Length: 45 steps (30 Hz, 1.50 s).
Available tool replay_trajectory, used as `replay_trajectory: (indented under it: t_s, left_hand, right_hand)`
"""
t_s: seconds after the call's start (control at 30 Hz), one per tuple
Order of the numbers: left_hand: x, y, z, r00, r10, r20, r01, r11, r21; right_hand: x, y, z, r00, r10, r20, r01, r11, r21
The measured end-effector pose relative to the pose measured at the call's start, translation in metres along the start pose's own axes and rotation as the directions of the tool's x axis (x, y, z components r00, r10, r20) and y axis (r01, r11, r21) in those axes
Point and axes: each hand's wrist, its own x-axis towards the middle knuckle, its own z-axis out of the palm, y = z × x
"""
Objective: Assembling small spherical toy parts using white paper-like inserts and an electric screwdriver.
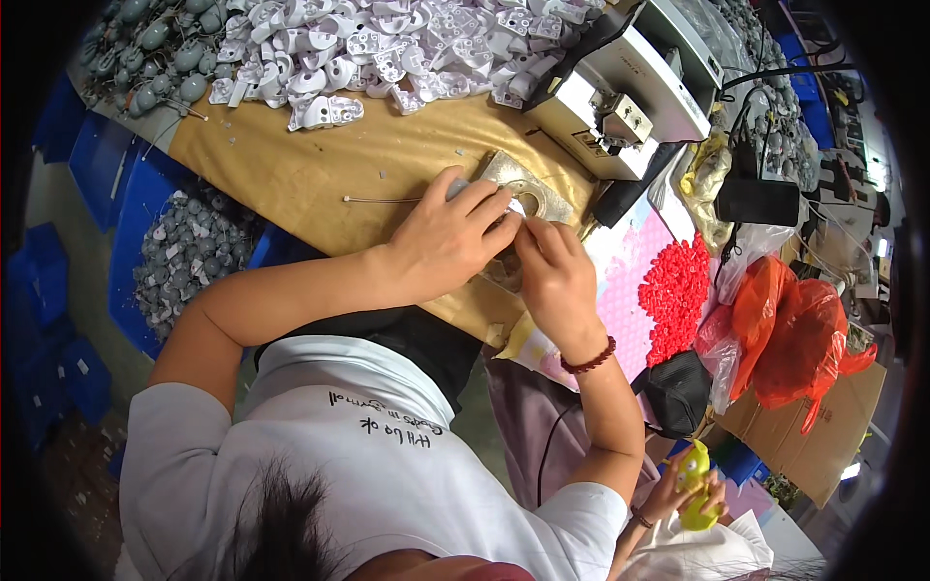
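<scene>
Both my hands meet over a metal fixture (544,197) with a round opening, on the tan-covered table (291,160). My left hand (441,237) is closed around a small grey plastic part (457,188), mostly hidden by the fingers. A thin cable (378,199) sticks out to the left from under that hand. My right hand (559,286) is pinched close against the left fingertips. Something white shows between the fingertips, but what the right fingers hold is hidden.
White plastic shells (387,48) are heaped at the back, beside grey wired parts (155,58). A white machine (630,97) stands back right. Red small pieces (673,300) lie on a pink mat. Left, a blue bin (126,281) holds grey parts. Another person's hands (668,494) hold a yellow-green object.
</scene>
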Motion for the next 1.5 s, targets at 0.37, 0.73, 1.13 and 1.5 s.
replay_trajectory:
  t_s: [0.37, 0.73, 1.13, 1.5]
  left_hand:
    - [0.006, -0.012, 0.005, 0.989, 0.146, -0.019, -0.144, 0.987, 0.074]
    - [0.007, -0.015, 0.002, 0.978, 0.194, -0.074, -0.191, 0.980, 0.053]
    - [0.007, -0.019, 0.000, 0.981, 0.193, 0.023, -0.192, 0.980, -0.049]
    - [0.007, -0.029, 0.002, 0.980, 0.197, -0.023, -0.198, 0.966, -0.165]
  right_hand:
    - [-0.052, 0.020, -0.009, 0.922, 0.388, 0.021, -0.372, 0.866, 0.335]
    - [-0.045, 0.036, 0.012, 0.687, 0.658, 0.308, -0.096, -0.338, 0.936]
    - [-0.023, 0.044, 0.004, 0.859, 0.444, 0.254, -0.118, -0.312, 0.943]
    - [0.005, 0.021, 0.031, 0.819, 0.567, -0.085, -0.468, 0.748, 0.471]
